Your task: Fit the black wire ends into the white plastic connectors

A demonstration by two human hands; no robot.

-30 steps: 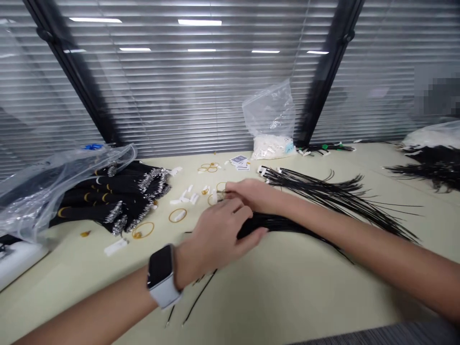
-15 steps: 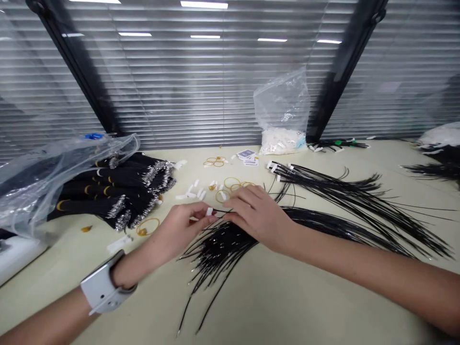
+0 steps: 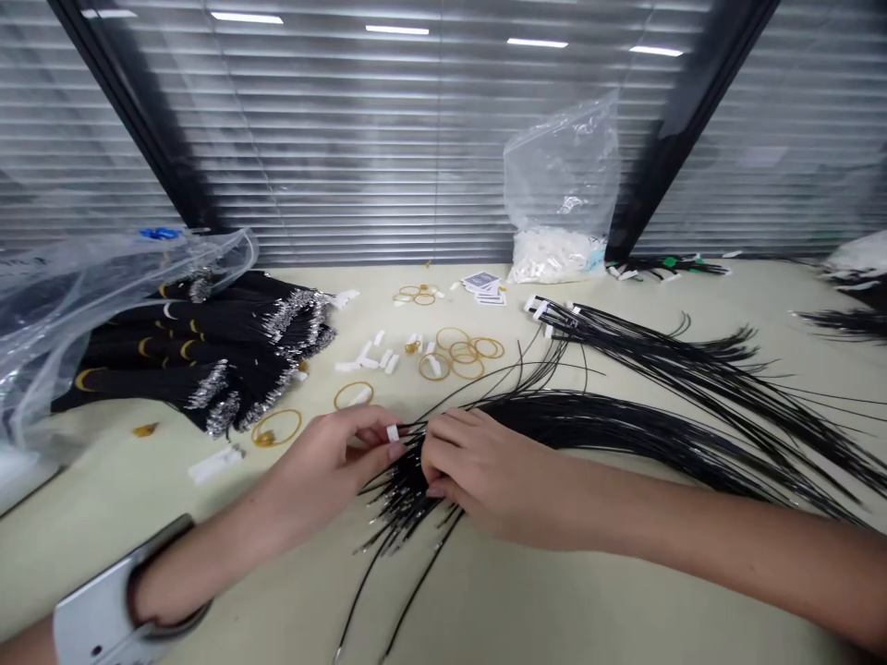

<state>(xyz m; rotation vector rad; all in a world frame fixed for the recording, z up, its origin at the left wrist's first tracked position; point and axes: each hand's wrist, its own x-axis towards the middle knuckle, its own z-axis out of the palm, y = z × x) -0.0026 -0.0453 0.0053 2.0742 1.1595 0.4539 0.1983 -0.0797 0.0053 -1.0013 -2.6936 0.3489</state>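
Note:
Between the thumb and fingers of my left hand (image 3: 339, 454) is a small white connector (image 3: 393, 433), at the left edge of a bundle of black wires (image 3: 589, 416). My right hand (image 3: 478, 462) lies over the wire bundle near its metal-tipped ends, fingers curled and pressed into the wires. How many wires it grips is hidden. The loose tips fan out below and between the two hands. Several white connectors (image 3: 364, 356) and yellow rubber bands (image 3: 466, 353) lie on the table beyond my hands.
Black cables with silver ends (image 3: 166, 342) lie under a plastic bag on the left. A second wire bundle with white connectors (image 3: 665, 365) lies at right. An upright clear bag of white parts (image 3: 558, 254) stands at the back, beside small printed cards (image 3: 483, 284).
My right hand has moved down and left into the wire tips, its fingers more curled. My left hand still holds the white connector. The camera view has shifted slightly.

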